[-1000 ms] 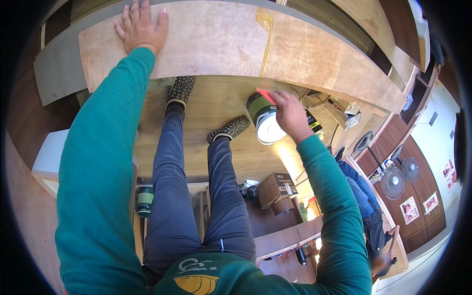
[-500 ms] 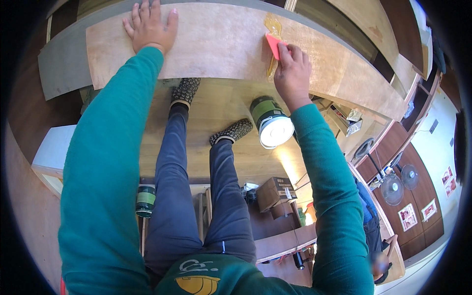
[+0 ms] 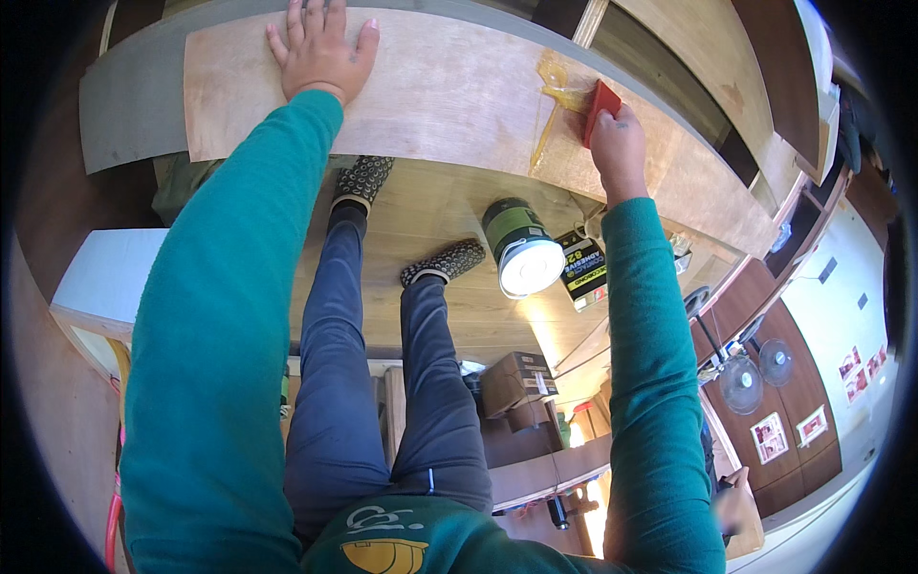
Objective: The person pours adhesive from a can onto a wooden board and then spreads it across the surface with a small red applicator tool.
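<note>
A long, thin wooden panel (image 3: 449, 91) lies across a grey board (image 3: 124, 110) in front of me. With fingers spread, my left hand (image 3: 328, 55) rests flat on the panel's left part. My right hand (image 3: 620, 143) grips a red plastic spreader (image 3: 601, 107), whose blade meets the panel right of centre. Beside the blade, a streak of shiny yellow glue (image 3: 555, 96) runs from the panel's far side toward its near edge. To the right of the glue, the wood has a damp, darker tan look.
On the floor below the panel stand a green can with a white top (image 3: 529, 258) and a black-and-yellow tin (image 3: 583, 268). A cardboard box (image 3: 518, 383) sits behind my legs. Fans (image 3: 741, 383) and another person's arm (image 3: 736, 488) show at the right.
My right hand has moved right with the spreader, away from the glue streak, and the blade is turned differently. My left hand stays flat on the panel. The view has shifted slightly.
</note>
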{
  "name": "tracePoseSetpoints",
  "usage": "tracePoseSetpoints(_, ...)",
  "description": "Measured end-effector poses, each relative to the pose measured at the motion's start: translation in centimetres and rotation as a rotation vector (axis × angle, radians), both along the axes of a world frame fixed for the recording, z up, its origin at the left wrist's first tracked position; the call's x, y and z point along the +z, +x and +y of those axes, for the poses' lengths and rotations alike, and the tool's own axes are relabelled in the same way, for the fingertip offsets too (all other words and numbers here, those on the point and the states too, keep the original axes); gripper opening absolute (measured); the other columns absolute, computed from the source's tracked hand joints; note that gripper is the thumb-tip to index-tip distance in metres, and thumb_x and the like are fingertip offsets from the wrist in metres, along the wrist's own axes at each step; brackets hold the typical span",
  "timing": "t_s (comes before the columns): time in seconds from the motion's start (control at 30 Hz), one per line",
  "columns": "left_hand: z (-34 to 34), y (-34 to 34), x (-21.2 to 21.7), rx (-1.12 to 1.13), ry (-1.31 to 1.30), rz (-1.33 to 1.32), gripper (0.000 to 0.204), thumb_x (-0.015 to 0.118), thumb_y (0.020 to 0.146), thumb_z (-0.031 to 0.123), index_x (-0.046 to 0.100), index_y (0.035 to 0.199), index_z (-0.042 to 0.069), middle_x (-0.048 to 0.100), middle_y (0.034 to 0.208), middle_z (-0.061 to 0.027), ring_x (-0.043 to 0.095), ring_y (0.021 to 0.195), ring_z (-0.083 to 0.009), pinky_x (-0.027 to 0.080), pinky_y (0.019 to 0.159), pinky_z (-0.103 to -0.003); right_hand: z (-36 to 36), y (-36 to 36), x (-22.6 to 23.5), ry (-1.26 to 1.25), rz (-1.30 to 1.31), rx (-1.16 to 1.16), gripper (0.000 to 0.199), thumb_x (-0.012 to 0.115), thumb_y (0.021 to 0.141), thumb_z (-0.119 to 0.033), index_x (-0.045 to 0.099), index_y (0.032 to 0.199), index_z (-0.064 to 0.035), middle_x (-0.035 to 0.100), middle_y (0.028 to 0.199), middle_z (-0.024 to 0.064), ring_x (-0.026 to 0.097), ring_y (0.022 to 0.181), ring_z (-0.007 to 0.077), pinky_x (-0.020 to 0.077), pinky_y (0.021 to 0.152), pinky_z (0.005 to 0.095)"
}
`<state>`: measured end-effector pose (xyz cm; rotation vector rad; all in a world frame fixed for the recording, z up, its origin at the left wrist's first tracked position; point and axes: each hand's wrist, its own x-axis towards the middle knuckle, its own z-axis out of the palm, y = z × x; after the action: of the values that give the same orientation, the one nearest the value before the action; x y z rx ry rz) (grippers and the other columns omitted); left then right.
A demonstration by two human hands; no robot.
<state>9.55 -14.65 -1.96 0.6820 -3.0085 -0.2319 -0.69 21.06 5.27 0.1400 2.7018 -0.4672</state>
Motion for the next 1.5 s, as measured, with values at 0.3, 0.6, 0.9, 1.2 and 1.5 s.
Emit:
tracePoseSetpoints(0.3, 0.0, -0.1, 0.0, 0.013, 0.014, -0.006, 0.069, 0.055, 0.093, 0.046, 0.045, 0.151, 0.01, 0.034, 0.163, -0.0145, 0.023, 0.153, -0.0344, 0.011, 0.124, -0.06, -7.2, -1.5, -0.6, -0.13, -0.017, 0.032, 0.033, 0.052, 0.09, -0.021, 0.07, 0.101, 0.0047, 0.071, 0.099, 0.03, 0.067, 0.096, 0.0476, 0.0528, 0.087, 0.0513)
tracePoseSetpoints(0.6, 0.2, -0.2, 0.2, 0.0, 0.018, 0.018, 0.069, 0.055, 0.093, 0.047, 0.045, 0.151, 0.01, 0.034, 0.163, -0.0144, 0.023, 0.153, -0.034, 0.01, 0.124, -0.06, -15.5, 1.5, 2.3, -0.138, -0.074, 0.27, 0.036, 0.05, 0.1, -0.028, 0.071, 0.097, 0.0019, 0.07, 0.098, 0.0296, 0.066, 0.096, 0.0483, 0.0526, 0.085, 0.0536)
tracePoseSetpoints(0.9, 0.0, 0.1, -0.5, -0.012, -0.015, 0.053, 0.069, 0.054, 0.094, 0.047, 0.046, 0.151, 0.01, 0.036, 0.162, -0.0144, 0.025, 0.152, -0.0347, 0.012, 0.124, -0.06, -8.2, 5.5, 3.7, -0.103, 0.27, 0.592, 0.028, 0.06, 0.087, -0.002, 0.066, 0.114, -0.0046, 0.067, 0.109, 0.0164, 0.063, 0.1, 0.0388, 0.0532, 0.086, 0.0456)
tracePoseSetpoints(1.2, 0.1, 0.1, -0.9, -0.017, -0.047, 0.049, 0.069, 0.056, 0.093, 0.046, 0.047, 0.15, 0.009, 0.037, 0.161, -0.0143, 0.027, 0.152, -0.0355, 0.016, 0.122, -0.061, -4.1, 1.0, 1.6, -0.005, 0.195, 0.611, 0.034, 0.055, 0.087, -0.001, 0.065, 0.119, -0.0038, 0.066, 0.111, 0.0191, 0.064, 0.102, 0.0414, 0.0537, 0.089, 0.0478)
tracePoseSetpoints(1.5, 0.1, 0.2, -0.7, -0.014, -0.031, 0.058, 0.068, 0.057, 0.092, 0.045, 0.047, 0.149, 0.009, 0.037, 0.16, -0.0146, 0.027, 0.151, -0.0359, 0.016, 0.122, -0.06, -1.6, 7.2, 2.5, -0.058, 0.038, 0.687, 0.038, 0.056, 0.085, 0.001, 0.064, 0.121, -0.0043, 0.066, 0.115, 0.018, 0.064, 0.102, 0.0396, 0.0541, 0.089, 0.0466)
